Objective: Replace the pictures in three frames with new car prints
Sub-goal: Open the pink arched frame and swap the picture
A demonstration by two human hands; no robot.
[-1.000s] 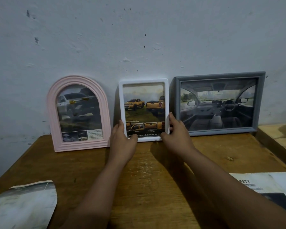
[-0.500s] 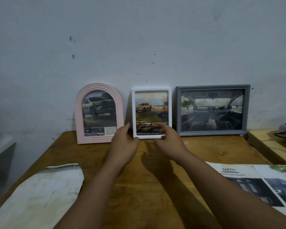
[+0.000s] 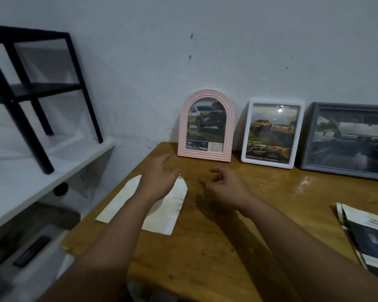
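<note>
Leaning upright against the wall (image 3: 205, 51), three frames line the table's (image 3: 205, 247) back edge, faces outward: a pink arched frame (image 3: 206, 125) with a pickup print, long axis vertical; right of it a white portrait frame (image 3: 272, 133) showing orange trucks; further right a grey landscape frame (image 3: 349, 141) showing a car interior. Nearer than the pink frame, the left hand (image 3: 157, 182) and right hand (image 3: 226, 186) hover relaxed, loosely curled, holding nothing, above an arch-cut paper (image 3: 170, 205).
</note>
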